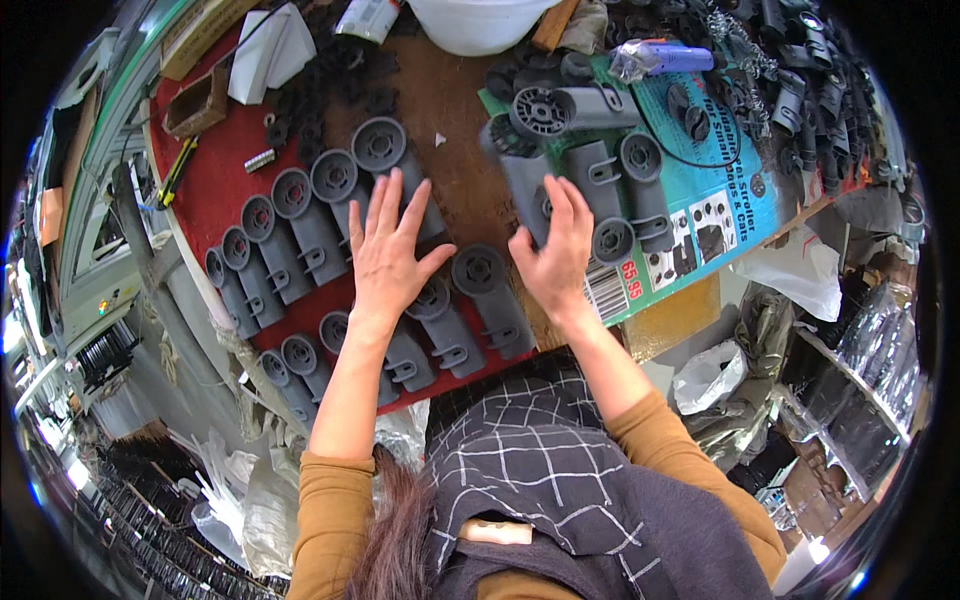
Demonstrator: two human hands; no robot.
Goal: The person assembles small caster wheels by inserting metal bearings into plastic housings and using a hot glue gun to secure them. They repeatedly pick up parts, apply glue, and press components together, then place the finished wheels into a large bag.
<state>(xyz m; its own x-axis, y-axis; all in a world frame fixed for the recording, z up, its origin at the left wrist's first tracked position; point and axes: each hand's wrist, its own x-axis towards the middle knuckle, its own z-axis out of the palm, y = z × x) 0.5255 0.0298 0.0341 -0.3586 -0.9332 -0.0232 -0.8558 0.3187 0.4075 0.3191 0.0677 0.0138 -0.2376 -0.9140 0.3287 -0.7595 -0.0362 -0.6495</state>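
Note:
My left hand [388, 255] is open, its fingers spread flat over a grey plastic tubular part with a round cupped end [380, 146]. My right hand [558, 255] has its thumb and fingers bent around the lower end of another grey plastic part [518, 180], which looks slightly blurred. Several matching grey parts [292, 195] stand in a slanting row to the left, round ends away from me. A second row [480, 275] lies closer to me, partly behind my left forearm. More grey parts [592, 165] lie loosely right of my right hand.
A flattened green and blue printed cardboard [715, 190] lies under the right-hand parts. Red cloth [215, 140] covers the table's left side. A yellow cutter [180, 170], a white basin [480, 25], a purple-handled tool [675, 60] and piled black parts [790, 80] surround the work area.

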